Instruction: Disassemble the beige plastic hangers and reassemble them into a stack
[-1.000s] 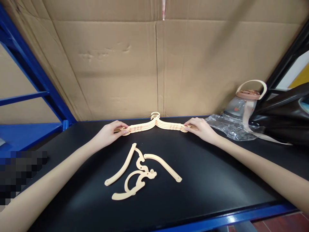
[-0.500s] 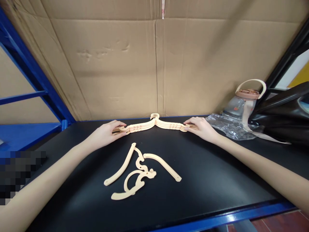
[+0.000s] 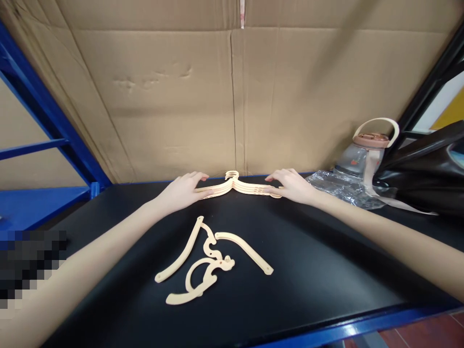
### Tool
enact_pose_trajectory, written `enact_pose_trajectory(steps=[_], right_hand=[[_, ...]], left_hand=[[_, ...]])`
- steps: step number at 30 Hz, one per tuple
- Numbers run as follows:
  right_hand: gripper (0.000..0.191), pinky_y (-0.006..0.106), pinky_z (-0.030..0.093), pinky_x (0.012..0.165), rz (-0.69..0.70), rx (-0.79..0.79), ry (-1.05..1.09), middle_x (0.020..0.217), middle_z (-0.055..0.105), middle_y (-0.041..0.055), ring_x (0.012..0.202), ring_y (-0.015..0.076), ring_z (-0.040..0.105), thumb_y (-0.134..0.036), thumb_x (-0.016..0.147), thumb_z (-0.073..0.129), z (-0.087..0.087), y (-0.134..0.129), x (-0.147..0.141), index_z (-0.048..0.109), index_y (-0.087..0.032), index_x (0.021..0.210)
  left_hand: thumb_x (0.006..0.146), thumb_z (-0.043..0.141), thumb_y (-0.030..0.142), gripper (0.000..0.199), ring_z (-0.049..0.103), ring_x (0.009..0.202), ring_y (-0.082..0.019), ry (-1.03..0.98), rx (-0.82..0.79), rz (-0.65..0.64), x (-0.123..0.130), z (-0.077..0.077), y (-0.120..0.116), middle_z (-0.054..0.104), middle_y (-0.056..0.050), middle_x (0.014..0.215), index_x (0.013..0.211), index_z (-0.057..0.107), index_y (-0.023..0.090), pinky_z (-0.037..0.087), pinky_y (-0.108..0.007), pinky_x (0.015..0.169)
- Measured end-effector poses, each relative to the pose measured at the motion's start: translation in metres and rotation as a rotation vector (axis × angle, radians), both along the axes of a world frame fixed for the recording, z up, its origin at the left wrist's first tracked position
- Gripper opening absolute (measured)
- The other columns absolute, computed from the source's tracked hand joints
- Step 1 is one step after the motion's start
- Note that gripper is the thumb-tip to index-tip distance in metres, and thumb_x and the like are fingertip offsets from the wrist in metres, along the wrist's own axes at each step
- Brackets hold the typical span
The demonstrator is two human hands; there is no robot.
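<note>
A stack of several cream hangers (image 3: 250, 187) lies at the back of the black table, hooks toward the cardboard. My left hand (image 3: 186, 190) rests at the stack's left arms, its thumb along the front and its fingers raised apart from the thumb. At the right arms is my right hand (image 3: 292, 186), with the thumb touching the front and the fingers spread above. Nearer to me lie loose cream pieces: a curved arm (image 3: 180, 251) on the left, another curved arm (image 3: 246, 249) on the right, and a hook piece (image 3: 197, 280) among joined parts between them.
A clear bottle (image 3: 358, 154) with a pink lid and a strap stands at the back right beside crumpled plastic wrap (image 3: 340, 189). Cardboard (image 3: 163, 96) rises behind the table (image 3: 308, 270). A blue metal frame (image 3: 54, 111) is on the left.
Both hands have moved inward along the hanger stack, and their fingers have lifted off its ends. The loose pieces keep their places.
</note>
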State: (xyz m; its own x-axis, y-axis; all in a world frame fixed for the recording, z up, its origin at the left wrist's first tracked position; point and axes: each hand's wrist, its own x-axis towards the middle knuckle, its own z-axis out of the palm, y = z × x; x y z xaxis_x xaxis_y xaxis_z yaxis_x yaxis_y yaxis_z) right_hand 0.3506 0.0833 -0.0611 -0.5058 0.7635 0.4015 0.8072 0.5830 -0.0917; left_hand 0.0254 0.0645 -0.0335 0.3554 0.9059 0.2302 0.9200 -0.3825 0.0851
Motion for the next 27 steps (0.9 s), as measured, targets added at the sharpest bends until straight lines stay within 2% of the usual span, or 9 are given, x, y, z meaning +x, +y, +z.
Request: enact_pose_trajectory(steps=[1, 3, 5, 7, 11, 16, 23, 27], right_hand=[[0.037, 0.039, 0.035, 0.090, 0.002, -0.004, -0.028, 0.107, 0.067, 0.0089, 0.102, 0.0264, 0.058, -0.048, 0.088, 0.052, 0.004, 0.003, -0.008, 0.064, -0.017, 0.103], [0.040, 0.037, 0.035, 0.087, 0.009, -0.024, -0.083, 0.104, 0.068, 0.0091, 0.100, 0.0265, 0.059, -0.051, 0.088, 0.051, 0.010, 0.009, -0.026, 0.066, -0.017, 0.101], [0.041, 0.034, 0.035, 0.080, 0.019, -0.056, -0.138, 0.092, 0.070, 0.0083, 0.090, 0.0254, 0.062, -0.054, 0.086, 0.052, 0.013, 0.014, -0.043, 0.068, -0.017, 0.089], [0.040, 0.031, 0.034, 0.072, 0.026, -0.082, -0.184, 0.078, 0.070, 0.0067, 0.078, 0.0230, 0.062, -0.054, 0.085, 0.053, 0.014, 0.018, -0.057, 0.068, -0.017, 0.077], [0.030, 0.028, 0.029, 0.067, 0.043, -0.091, -0.225, 0.076, 0.069, 0.0054, 0.076, 0.0202, 0.061, -0.044, 0.086, 0.056, 0.012, 0.018, -0.073, 0.066, -0.017, 0.075], [0.026, 0.027, 0.026, 0.063, 0.046, -0.086, -0.228, 0.075, 0.068, 0.0046, 0.072, 0.0180, 0.059, -0.036, 0.088, 0.053, 0.009, 0.018, -0.074, 0.065, -0.017, 0.076], [0.053, 0.026, 0.022, 0.056, 0.029, -0.080, -0.192, 0.058, 0.058, 0.0024, 0.054, 0.0135, 0.051, -0.047, 0.095, 0.035, 0.006, 0.015, -0.070, 0.064, -0.017, 0.062], [0.054, 0.027, 0.022, 0.058, 0.021, -0.057, -0.172, 0.055, 0.057, 0.0019, 0.055, 0.0132, 0.051, -0.045, 0.095, 0.037, 0.007, 0.012, -0.070, 0.064, -0.017, 0.057]], left_hand=[[0.080, 0.039, 0.063, 0.061, 0.056, 0.107, -0.028, 0.007, -0.029, 0.005, 0.011, 0.002, 0.004, 0.061, -0.011, 0.120, 0.117, 0.056, 0.017, 0.041, -0.035, 0.088], [0.077, 0.043, 0.062, 0.054, 0.063, 0.088, -0.028, 0.025, -0.101, 0.037, 0.031, 0.005, 0.013, 0.069, -0.010, 0.097, 0.099, 0.064, 0.018, 0.044, -0.033, 0.073], [0.073, 0.048, 0.058, 0.044, 0.062, 0.070, -0.025, 0.034, -0.153, 0.059, 0.045, 0.005, 0.022, 0.068, -0.007, 0.075, 0.081, 0.066, 0.018, 0.041, -0.030, 0.060], [0.069, 0.054, 0.051, 0.034, 0.059, 0.061, -0.021, 0.030, -0.185, 0.060, 0.053, 0.004, 0.028, 0.064, -0.004, 0.064, 0.070, 0.064, 0.019, 0.036, -0.027, 0.053], [0.066, 0.057, 0.043, 0.024, 0.054, 0.055, -0.018, 0.003, -0.202, 0.030, 0.060, -0.002, 0.035, 0.056, -0.001, 0.056, 0.062, 0.060, 0.019, 0.029, -0.026, 0.049], [0.073, 0.049, 0.043, 0.030, 0.048, 0.051, -0.016, -0.036, -0.173, 0.029, 0.064, -0.005, 0.034, 0.049, -0.001, 0.051, 0.056, 0.056, 0.019, 0.025, -0.028, 0.048], [0.075, 0.048, 0.043, 0.031, 0.054, 0.058, -0.020, -0.026, -0.149, 0.106, 0.071, -0.001, 0.027, 0.052, -0.004, 0.053, 0.058, 0.058, 0.019, 0.029, -0.028, 0.051], [0.075, 0.050, 0.043, 0.030, 0.060, 0.066, -0.023, 0.000, -0.143, 0.157, 0.076, 0.003, 0.022, 0.057, -0.006, 0.057, 0.061, 0.061, 0.018, 0.033, -0.028, 0.053]])
